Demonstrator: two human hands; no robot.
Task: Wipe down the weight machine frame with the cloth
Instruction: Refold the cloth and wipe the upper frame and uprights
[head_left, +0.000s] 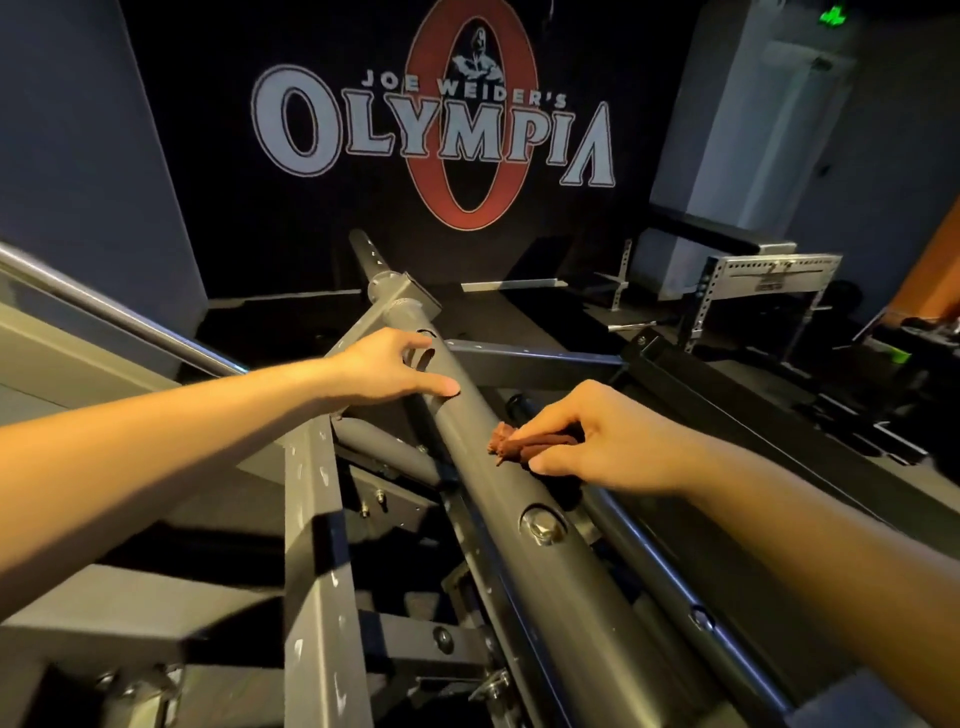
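Brown cloth (524, 446) pinched in right hand (597, 441), pressed on frame tube (519, 493).

The grey frame tube (519, 499) slants up the middle; a bunched brown cloth (511, 448) lies on it

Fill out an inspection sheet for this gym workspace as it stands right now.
Surface: grey round frame tube runs diagonally, with a hex bolt set in it; square post shows pale chips.
Job's things: brown cloth, bunched, pressed on the tube.
Clutter: dark items on the floor at right, too dim to identify.
Hands: left hand rests on the tube farther up than the cloth; right hand pinches the cloth.
Cables: nothing seen.
Surroundings: Olympia banner on the back wall; perforated rack at right; green sign overhead.
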